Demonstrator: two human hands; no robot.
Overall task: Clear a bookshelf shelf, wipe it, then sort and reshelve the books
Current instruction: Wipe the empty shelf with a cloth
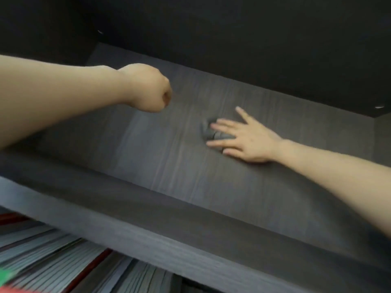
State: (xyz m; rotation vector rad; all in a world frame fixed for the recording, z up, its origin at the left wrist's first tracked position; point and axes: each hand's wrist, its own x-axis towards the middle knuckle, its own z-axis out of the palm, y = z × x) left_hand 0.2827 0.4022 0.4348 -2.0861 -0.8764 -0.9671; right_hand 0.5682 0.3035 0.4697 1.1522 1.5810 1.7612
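Centre-right, one right hand (247,140) presses one grey cloth (208,132) with straight fingers onto the dark shelf (148,157). Upper left, one left hand (152,89) is fisted, seemingly around nothing.

Free shelf (160,161) surface beside cloth (207,132) and right hand (247,138)

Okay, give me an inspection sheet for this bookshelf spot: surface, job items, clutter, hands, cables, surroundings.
Surface: dark wood-grain shelf, with a paler streak near the middle.
Job's things: small grey cloth bunched on the shelf; books packed on the level below.
Clutter: nothing seen.
Hands: right hand flat, fingers spread, pressing the cloth; left hand a closed fist above the shelf, nothing visible in it.
Cables: nothing seen.
Surroundings: dark back panel behind the shelf.
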